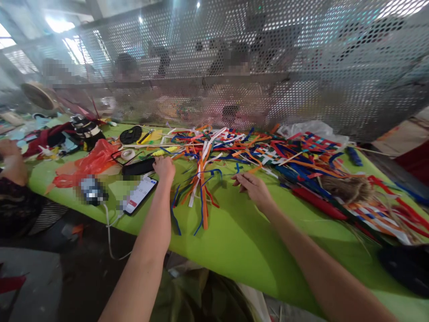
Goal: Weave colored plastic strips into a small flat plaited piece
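Note:
My left hand is at the right end of a long black case, its fingers bent down and closed on that end. Bundled paper or plastic strips in orange, blue, white and red lie between my hands, their loose ends pointing toward me. My right hand hovers low over the green table, fingers stretched out to the left and loosely apart. Just beyond its fingertips lies a small blue cross of strips. Beside the knuckles is an orange strip; I see nothing held there.
A phone with a white cable lies by my left forearm. Leftward are a red plastic bag and another person's arm. Woven strip pieces, twine and a red-handled tool lie right. Perforated metal panel stands behind.

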`<state>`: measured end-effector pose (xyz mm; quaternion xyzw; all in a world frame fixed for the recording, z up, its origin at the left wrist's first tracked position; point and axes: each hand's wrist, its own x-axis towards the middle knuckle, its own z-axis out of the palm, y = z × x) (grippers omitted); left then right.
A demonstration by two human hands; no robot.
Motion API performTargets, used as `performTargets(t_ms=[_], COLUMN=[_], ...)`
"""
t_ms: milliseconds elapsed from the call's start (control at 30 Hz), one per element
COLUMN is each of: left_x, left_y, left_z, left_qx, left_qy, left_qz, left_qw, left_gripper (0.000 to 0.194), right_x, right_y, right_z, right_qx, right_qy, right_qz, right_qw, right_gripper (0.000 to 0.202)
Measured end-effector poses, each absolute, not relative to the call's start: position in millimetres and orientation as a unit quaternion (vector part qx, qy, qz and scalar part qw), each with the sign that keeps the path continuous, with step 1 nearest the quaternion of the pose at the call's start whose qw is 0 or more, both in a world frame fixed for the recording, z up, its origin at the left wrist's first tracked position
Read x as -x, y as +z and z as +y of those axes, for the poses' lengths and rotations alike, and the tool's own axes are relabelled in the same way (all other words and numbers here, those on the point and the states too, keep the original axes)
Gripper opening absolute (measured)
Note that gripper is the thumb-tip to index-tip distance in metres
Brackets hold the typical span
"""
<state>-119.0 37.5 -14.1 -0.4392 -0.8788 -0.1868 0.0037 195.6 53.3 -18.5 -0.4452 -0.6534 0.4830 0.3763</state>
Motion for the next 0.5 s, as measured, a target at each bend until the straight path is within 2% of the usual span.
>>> performTargets(t_ms=[167, 333, 500], left_x=[118, 121, 110], left_y=[-17, -13, 5], left_z=[38, 39, 41], left_qx=[0.430, 0.427, 0.457], left_qy=[-0.225, -0.297, -0.418], left_qz=[-0.874, -0.851, -0.777], left_qw=[-0.030, -0.068, -0.113], left_gripper=[0.036, 0.041, 0.034], right_x=[-196, -197, -193], right_y=[-17, -15, -13], right_z=[52, 51, 49], right_qx=[0.438, 0.434, 0.428], right_qy=[0.485, 0.479, 0.461], right_qz=[-0.656, -0.666, -0.681], right_qw=[0.376, 0.374, 0.375], right_gripper=[0.044, 0.038, 0.033])
